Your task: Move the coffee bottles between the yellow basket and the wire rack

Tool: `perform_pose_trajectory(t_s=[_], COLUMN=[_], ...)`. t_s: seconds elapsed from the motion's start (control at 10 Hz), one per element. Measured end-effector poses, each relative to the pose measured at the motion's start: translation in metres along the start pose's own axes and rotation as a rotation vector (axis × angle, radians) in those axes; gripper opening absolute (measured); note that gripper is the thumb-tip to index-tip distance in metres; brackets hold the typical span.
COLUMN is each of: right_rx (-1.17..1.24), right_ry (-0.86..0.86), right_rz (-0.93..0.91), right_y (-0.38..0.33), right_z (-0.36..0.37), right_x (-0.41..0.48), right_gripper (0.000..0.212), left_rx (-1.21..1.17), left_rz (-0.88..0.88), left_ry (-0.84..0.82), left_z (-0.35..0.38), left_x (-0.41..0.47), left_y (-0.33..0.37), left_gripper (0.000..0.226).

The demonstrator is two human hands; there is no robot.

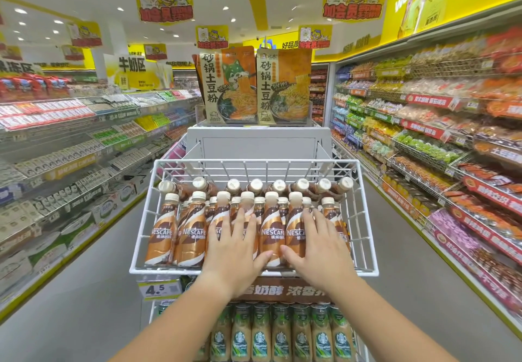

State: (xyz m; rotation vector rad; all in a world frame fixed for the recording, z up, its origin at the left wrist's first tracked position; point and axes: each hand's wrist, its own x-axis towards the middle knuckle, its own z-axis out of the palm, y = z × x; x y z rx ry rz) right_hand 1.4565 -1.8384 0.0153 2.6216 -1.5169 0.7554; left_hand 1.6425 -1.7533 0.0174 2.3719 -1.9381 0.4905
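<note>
Nearest me, my left hand (234,246) and right hand (316,244) rest flat on upright coffee bottles (189,237) in the wire rack (254,161) at twelve o'clock, fingers (240,220) straight and slightly spread

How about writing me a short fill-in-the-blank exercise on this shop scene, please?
1. The left hand and right hand rest on coffee bottles branded ____.
2. The wire rack holding them is coloured ____.
3. The price tag under it reads ____.
Missing words: Nescafe; white; 4.5
</note>
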Motion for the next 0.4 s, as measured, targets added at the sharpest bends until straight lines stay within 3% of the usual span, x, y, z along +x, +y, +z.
perform_pose_trajectory(t_s=[0.4], right_rx=[-0.149], right_ry=[-0.044], right_rz=[-0.087], right_y=[-0.034], right_z=[-0.029], right_x=[-0.057], right_gripper=[0.091], left_rx=[0.013], left_rz=[0.145], left_ry=[0.043], left_z=[-0.032], left_x=[-0.067], left_y=[-0.024], left_gripper=[0.094])
